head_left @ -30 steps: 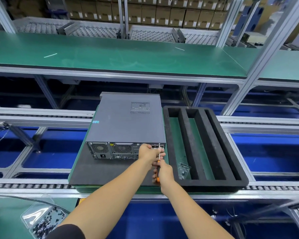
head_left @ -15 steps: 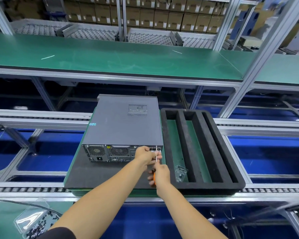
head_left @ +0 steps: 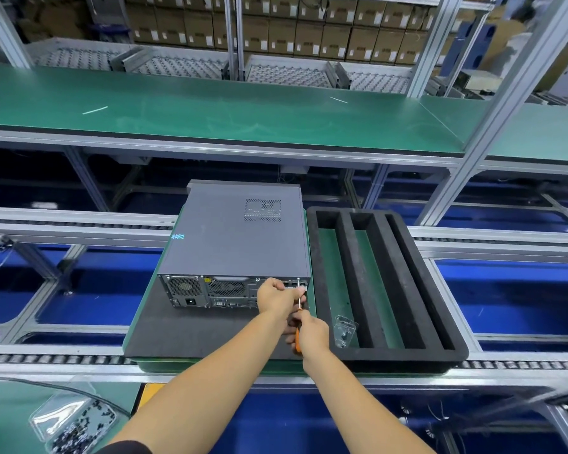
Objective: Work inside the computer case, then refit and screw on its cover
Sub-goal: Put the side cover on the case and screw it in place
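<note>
Head view, computer case: the grey computer case [head_left: 240,237] lies flat on a dark mat [head_left: 191,332] at the centre of the frame, its cover [head_left: 230,224] on top and its rear panel facing the camera.
Head view, left hand: the left hand [head_left: 277,298] is at the right end of the rear panel, fingers curled round the thin metal shaft of the screwdriver [head_left: 298,322] near its tip.
Head view, right hand: the right hand [head_left: 312,334] sits just below the left, gripping the orange handle of the screwdriver; the shaft points up towards the upper right corner of the rear panel.
Head view, foam tray: a black foam tray [head_left: 387,290] with long slots lies just right of the case; a small clear bag [head_left: 344,329] rests in its near left slot.
Head view, screws: a clear bag of dark screws [head_left: 73,424] lies at the lower left of the frame.
Head view, change: compared with half a second ago, both hands keep the same grips on the screwdriver at the same corner; the case, tray and bags lie as before, and only the camera's aim has shifted slightly.
</note>
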A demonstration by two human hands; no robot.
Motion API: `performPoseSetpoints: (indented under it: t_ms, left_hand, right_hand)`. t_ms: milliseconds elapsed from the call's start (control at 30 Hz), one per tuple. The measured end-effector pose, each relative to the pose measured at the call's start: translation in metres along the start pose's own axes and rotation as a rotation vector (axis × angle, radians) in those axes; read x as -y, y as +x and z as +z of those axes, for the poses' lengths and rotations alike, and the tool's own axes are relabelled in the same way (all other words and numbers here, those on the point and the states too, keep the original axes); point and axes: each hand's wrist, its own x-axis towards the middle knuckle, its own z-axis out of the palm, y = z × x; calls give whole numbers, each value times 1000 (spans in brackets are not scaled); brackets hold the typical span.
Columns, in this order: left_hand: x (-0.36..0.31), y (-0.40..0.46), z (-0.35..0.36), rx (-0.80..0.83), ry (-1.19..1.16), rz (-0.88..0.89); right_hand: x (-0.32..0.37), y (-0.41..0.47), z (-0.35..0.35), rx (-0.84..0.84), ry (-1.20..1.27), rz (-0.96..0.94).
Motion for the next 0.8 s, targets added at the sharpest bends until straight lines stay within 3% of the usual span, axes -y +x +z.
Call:
performPoseSetpoints:
  t_ms: [133, 333, 467, 600, 800]
  left_hand:
    - [0, 2, -4, 82, -12, -25]
    - [-1, 3, -1, 12, 18, 22]
    - [-2, 1, -2, 39, 4, 13]
    - [-1, 1, -8, 121, -8, -10]
    - [1, 3, -18, 328, 183, -91]
  right_hand:
    - [3, -1, -3, 33, -4, 27]
    - [-10, -2, -4, -61, -107, -149]
    - [-7, 0, -9, -37, -121, -167]
    - [-5, -1, -7, -22, -129, -155]
    - [-1, -5, -4, 21, -79, -109]
